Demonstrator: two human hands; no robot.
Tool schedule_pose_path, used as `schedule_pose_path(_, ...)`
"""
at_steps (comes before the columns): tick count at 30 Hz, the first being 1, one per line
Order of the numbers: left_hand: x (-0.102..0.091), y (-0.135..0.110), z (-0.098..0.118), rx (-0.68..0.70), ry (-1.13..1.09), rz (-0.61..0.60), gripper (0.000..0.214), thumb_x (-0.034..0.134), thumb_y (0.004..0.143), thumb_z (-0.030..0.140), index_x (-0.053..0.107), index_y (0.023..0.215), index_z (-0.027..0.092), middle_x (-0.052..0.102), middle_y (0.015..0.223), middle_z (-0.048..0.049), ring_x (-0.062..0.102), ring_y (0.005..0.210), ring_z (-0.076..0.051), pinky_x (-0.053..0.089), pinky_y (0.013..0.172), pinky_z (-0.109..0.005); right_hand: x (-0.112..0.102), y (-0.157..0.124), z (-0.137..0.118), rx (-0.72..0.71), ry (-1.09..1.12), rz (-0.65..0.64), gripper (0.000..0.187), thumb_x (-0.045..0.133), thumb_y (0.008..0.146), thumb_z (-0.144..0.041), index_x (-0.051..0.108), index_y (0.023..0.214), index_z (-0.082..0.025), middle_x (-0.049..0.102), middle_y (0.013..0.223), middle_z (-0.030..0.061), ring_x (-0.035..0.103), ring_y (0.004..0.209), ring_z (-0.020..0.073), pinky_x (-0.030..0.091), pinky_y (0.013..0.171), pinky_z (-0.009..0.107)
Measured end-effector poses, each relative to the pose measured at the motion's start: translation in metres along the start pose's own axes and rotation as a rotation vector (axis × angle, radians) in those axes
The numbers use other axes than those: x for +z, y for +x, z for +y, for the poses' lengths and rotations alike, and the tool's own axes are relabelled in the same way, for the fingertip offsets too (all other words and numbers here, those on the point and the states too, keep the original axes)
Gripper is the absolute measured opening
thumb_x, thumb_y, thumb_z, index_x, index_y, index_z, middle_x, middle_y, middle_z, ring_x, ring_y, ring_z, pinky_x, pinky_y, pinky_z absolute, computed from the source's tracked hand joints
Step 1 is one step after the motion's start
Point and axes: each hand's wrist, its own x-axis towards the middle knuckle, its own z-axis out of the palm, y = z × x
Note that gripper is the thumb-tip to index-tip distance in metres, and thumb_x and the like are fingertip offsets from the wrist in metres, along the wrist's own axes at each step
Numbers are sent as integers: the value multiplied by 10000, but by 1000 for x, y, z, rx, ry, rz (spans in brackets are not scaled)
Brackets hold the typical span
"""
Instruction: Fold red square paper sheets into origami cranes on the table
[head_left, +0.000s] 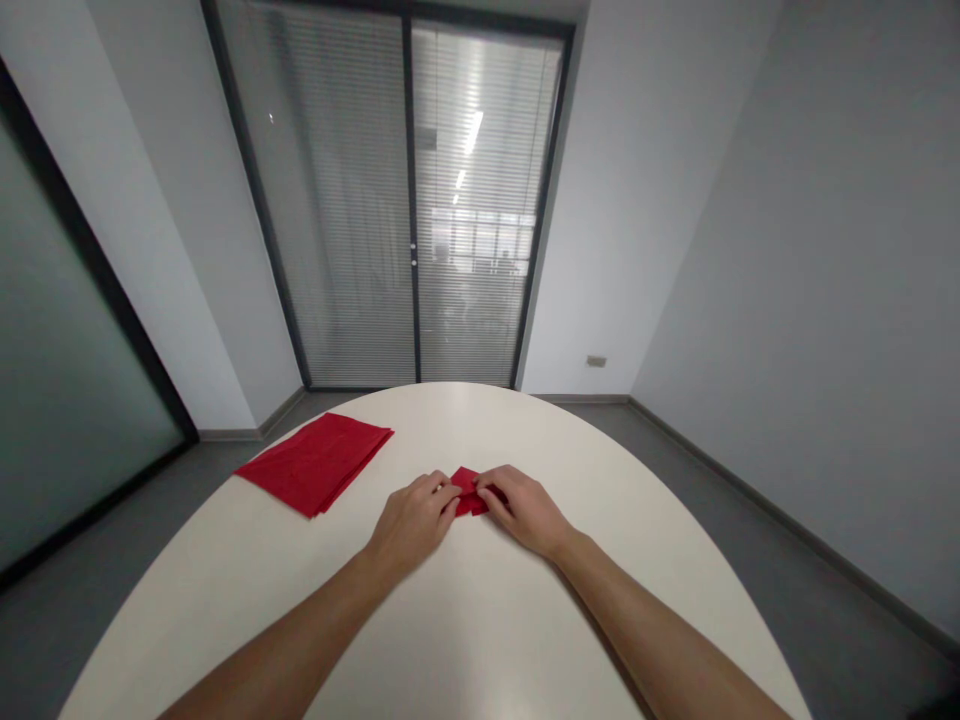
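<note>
Red folded paper piece is laid flat mid-way across white oval table | is pinched at opposite ends by left hand and right hand, fingertips closed on it | equally near both | stack of red sheets is set well apart, far-left.

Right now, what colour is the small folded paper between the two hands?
Red, the same as the stack of sheets; the folded paper shows in the head view.

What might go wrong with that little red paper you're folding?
The little red paper is small and pinched between the left hand and right hand, so a crooked crease or a tear seems possible. The stack of red sheets lies close to the table edge and might slide off if bumped.
</note>
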Motion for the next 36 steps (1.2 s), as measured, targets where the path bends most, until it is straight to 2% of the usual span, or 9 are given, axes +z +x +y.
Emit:
schedule_pose_path(4,0,1,0,-23,34,10,199,505,987,188,686,1045,246,687,999,-13,654,874,-169,501,692,-273,0,-1,1,-8,7,3,147,506,1005,-257,637,1070,-239,709,1047,44,625,987,201,492,883,336)
schedule_pose_path(12,0,1,-1,-29,71,50,189,518,989,196,691,1049,240,679,981,-23,641,896,-180,502,711,-280,2,-2,2,51,-26,22,262,632,901,-225,625,1163,-229,696,1120,56,615,1046,224,491,908,352)
schedule_pose_path(19,0,1,-1,-58,77,76,228,496,994,189,676,1128,229,695,996,-33,658,908,-193,516,735,-293,2,-1,1,101,-39,45,337,669,818,-190,620,1150,-222,686,1089,50,642,964,219,508,861,347)
schedule_pose_path(24,0,2,-1,-127,28,95,265,487,985,157,628,1197,232,712,1046,-24,683,919,-188,517,747,-283,2,0,3,25,85,168,421,609,827,-135,561,1233,-234,635,1240,70,616,1118,219,504,968,363)
schedule_pose_path(28,1,2,-1,-192,-24,113,327,484,978,157,571,1285,231,712,1102,-27,691,888,-175,514,733,-268,5,0,7,72,154,241,489,594,854,-153,500,1322,-260,610,1304,82,642,1069,215,515,978,399)
schedule_pose_path(33,2,2,-3,-242,-85,118,356,462,979,181,561,1312,258,707,1162,-22,691,864,-163,510,737,-267,8,-1,10,124,247,226,591,569,882,-151,393,1428,-294,616,1331,89,659,1071,203,566,886,373)
schedule_pose_path(36,4,1,-6,-307,-139,133,328,472,971,198,587,1273,259,716,1157,-18,692,851,-161,499,742,-269,9,-1,11,117,260,200,570,551,908,-165,385,1438,-295,632,1320,94,664,1079,198,580,855,356)
